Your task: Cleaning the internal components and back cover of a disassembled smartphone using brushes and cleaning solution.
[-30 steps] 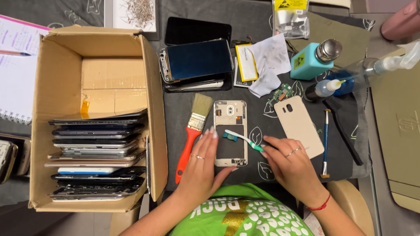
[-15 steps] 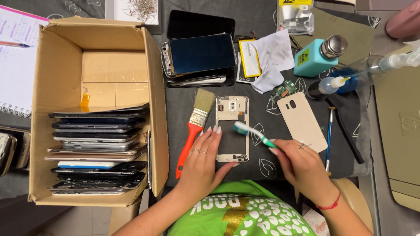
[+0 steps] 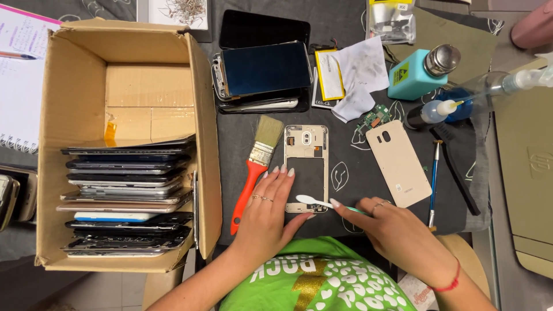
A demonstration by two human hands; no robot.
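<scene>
The left hand (image 3: 266, 210) lies spread flat, steadying the phone frame (image 3: 306, 168) (back cover off), while the right hand (image 3: 397, 230) pinches a toothbrush (image 3: 322, 203) against its lower edge.

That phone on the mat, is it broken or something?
It is opened up: the phone frame lies without its back, the gold back cover rests apart beside it, and a small green circuit board lies loose above.

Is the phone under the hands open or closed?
Open. The phone lies back up with its dark inner cavity exposed; the beige back cover lies apart, to its right on the mat.
</scene>
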